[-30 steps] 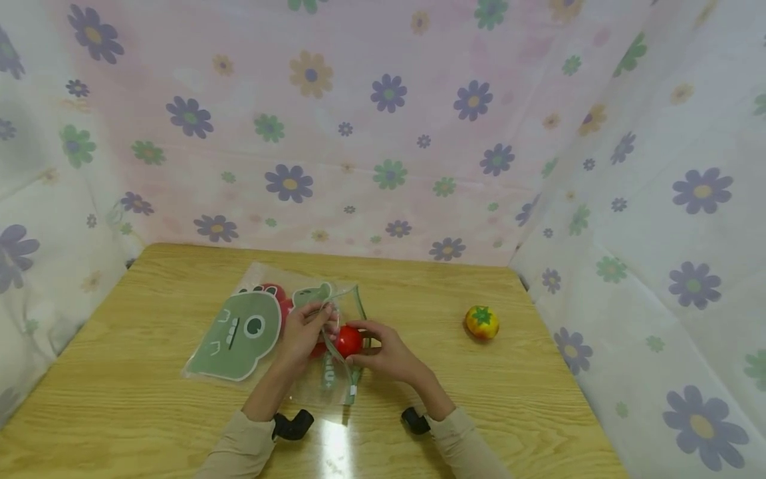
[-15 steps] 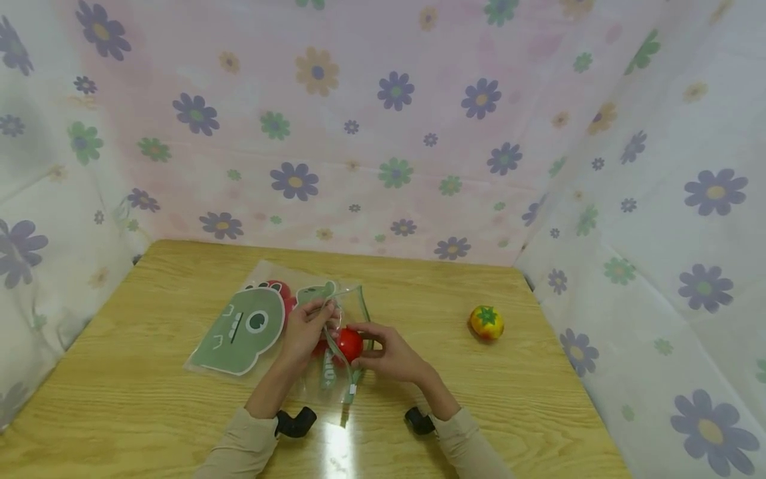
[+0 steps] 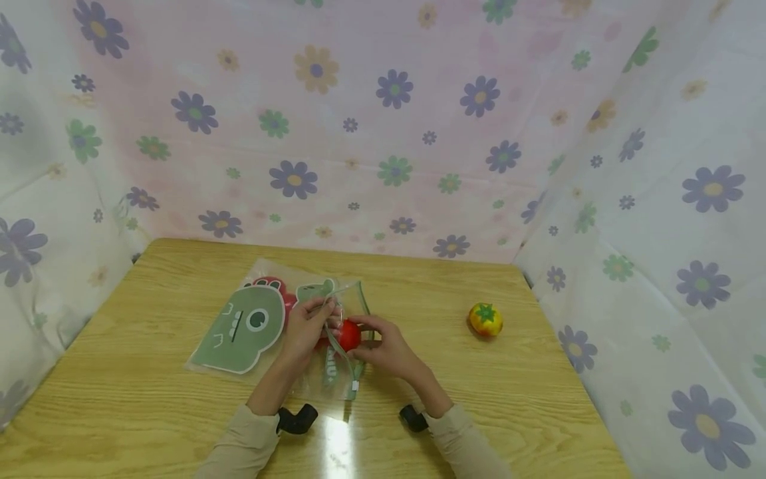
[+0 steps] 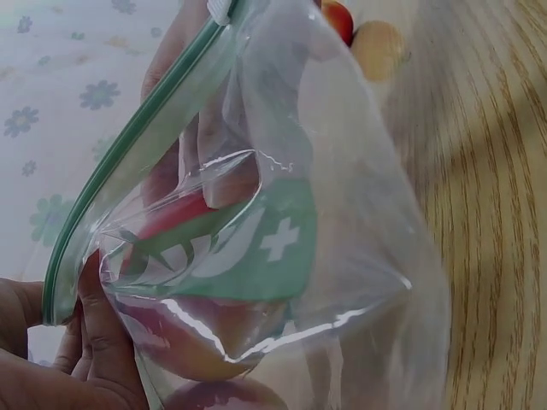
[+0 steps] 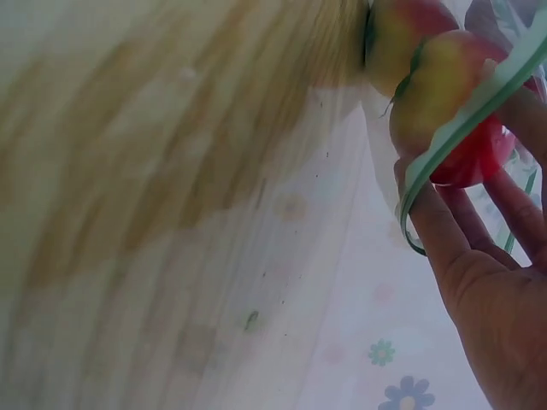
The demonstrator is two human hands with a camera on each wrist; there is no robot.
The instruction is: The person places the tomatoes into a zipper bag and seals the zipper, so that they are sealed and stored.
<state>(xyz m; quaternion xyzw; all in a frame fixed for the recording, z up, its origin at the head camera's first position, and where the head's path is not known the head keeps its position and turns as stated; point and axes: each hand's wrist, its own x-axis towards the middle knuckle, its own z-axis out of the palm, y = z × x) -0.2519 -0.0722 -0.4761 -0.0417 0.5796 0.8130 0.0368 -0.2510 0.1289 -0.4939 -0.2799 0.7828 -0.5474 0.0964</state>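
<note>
Right hand (image 3: 387, 347) grips round, glossy red fruit (image 3: 350, 336) | left hand (image 3: 305, 327) pinches clear, green-edged plastic bag (image 4: 286, 235) | best: spread mouth wide

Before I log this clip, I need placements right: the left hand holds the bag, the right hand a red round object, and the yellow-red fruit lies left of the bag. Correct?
No: the yellow-red fruit lies right of the bag, as the head view shows. The rest stands.
</note>
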